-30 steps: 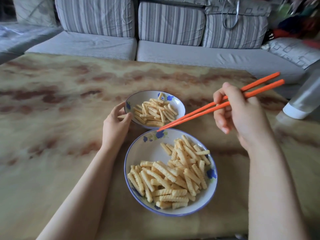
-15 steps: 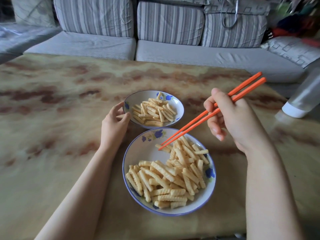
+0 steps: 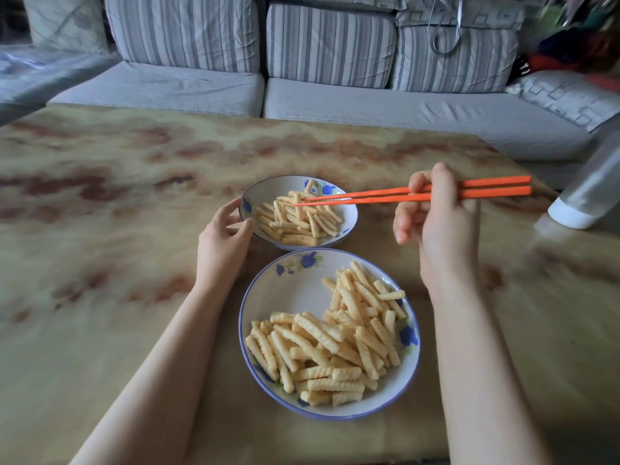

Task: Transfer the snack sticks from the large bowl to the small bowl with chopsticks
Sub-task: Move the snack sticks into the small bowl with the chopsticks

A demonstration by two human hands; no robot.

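At a table [image 3: 100, 229] with a glossy top marbled in tan and rust-brown, a person works 2 orange chopsticks [image 3: 379, 195] over 2 white bowls trimmed with blue rims and blue flowers. The right hand [image 3: 439, 226] clasps the chopsticks toward their thick ends and holds them almost level. Their tips are close together above the heap in the small bowl [image 3: 270, 189]; whether they pinch a stick cannot be told. The left hand [image 3: 221, 239] holds the small bowl's left side, thumb against the wall and fingers curved at the rim. That bowl stands just beyond the large bowl [image 3: 292, 297], the 2 rims nearly touching. Most of the snack sticks [image 3: 335, 347], pale yellow and ridged, lie piled in the near and right part of the large bowl, while a smaller pile fills the small bowl. Behind the table a grey sofa [image 3: 369, 109] runs across the room, with striped cushions [image 3: 184, 31] upright along its back and a patterned pillow [image 3: 567, 95] at its right end. A clear container [image 3: 590, 193] with a white end sits at the table's right edge, partly cut off.
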